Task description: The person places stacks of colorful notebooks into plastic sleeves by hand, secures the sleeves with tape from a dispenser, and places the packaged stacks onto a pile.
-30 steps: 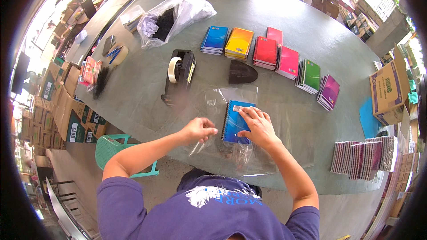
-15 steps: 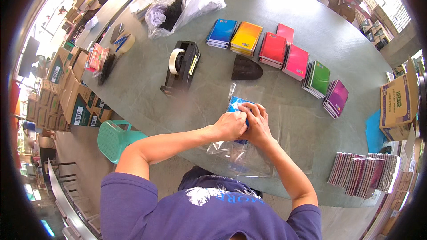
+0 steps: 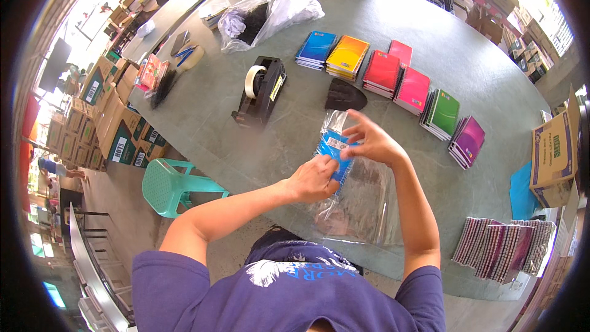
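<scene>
Blue notebook [image 3: 337, 144] w/ clear plastic [image 3: 335, 120] round it, nr front of worktop [image 3: 442, 197]. L hand [image 3: 316, 178] curled over its lower half; can't tell if it grips book or plastic. R hand [image 3: 372, 140] loose, fingers apart, at upper R side. Clear sheets [image 3: 376, 209] to R. Blk tape dispenser [image 3: 271, 89] up L; dark half-oval pad [image 3: 345, 95] btwn notebook & coloured stacks [image 3: 382, 71].

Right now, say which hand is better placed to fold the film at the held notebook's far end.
Likely the right hand: it is spread open near that film, while the left hand is curled over the blue notebook.
</scene>
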Available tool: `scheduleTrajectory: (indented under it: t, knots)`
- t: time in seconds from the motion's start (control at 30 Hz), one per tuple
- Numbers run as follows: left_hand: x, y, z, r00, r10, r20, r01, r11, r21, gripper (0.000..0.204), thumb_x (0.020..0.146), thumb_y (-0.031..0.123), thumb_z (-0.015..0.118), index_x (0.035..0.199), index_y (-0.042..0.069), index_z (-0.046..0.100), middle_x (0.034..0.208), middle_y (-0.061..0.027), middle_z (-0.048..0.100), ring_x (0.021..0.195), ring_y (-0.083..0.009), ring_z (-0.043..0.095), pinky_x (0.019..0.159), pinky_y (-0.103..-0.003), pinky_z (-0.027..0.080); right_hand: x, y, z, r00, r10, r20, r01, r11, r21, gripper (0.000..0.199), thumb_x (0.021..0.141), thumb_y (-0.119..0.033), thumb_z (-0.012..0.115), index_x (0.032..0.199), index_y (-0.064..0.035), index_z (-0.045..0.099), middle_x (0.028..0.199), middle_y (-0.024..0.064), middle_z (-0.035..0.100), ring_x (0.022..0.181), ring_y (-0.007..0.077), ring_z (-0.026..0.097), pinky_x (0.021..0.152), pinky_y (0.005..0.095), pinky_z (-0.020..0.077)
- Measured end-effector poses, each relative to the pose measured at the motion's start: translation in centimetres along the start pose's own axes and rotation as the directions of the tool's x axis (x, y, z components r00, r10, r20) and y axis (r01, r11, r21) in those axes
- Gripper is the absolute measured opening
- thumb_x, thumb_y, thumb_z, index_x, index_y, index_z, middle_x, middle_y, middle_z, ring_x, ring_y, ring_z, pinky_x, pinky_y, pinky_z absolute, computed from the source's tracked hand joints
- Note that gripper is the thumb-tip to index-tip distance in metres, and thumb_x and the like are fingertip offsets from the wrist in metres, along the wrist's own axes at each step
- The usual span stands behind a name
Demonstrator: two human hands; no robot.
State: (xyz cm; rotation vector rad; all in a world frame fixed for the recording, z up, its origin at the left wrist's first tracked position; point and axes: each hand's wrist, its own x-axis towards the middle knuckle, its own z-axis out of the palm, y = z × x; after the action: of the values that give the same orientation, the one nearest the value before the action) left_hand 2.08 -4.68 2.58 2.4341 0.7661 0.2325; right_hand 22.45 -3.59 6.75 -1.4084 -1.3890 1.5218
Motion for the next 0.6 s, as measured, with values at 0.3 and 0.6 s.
scheduleTrajectory:
  t: [0.3, 0.6]
  knots:
    - [-2.9, 2.0, 0.0, 0.991, 0.098, -0.086, -0.088, 0.990, 0.115, 0.058, 0.067, 0.023, 0.057, 0.112, -0.012, 0.048, 0.104, -0.0222, 0.051, 0.097, -0.0346, 0.050, 0.086, -0.041, 0.043, -5.6, 0.5, 5.0, 0.948, -0.303, 0.101, 0.233, 0.441, -0.867, 0.035, 0.067, -0.003, 0.057, 0.100, -0.0120, 0.064, 0.102, 0.0006, 0.063, 0.102, 0.0247, 0.048, 0.088, 0.0366, 0.0361]
    - [-3.6, 2.2, 0.2, 0.996, 0.073, -0.049, -0.065, 0.986, 0.153, 0.065, 0.062, 0.025, 0.058, 0.114, -0.012, 0.047, 0.110, -0.0223, 0.050, 0.102, -0.0343, 0.048, 0.089, -0.042, 0.041, -5.1, 2.0, 7.2, 0.920, -0.333, -0.208, 0.037, 0.602, -0.798, 0.017, 0.081, -0.025, 0.059, 0.091, -0.0163, 0.070, 0.104, 0.0049, 0.051, 0.100, 0.0277, 0.045, 0.086, 0.0402, 0.0351]
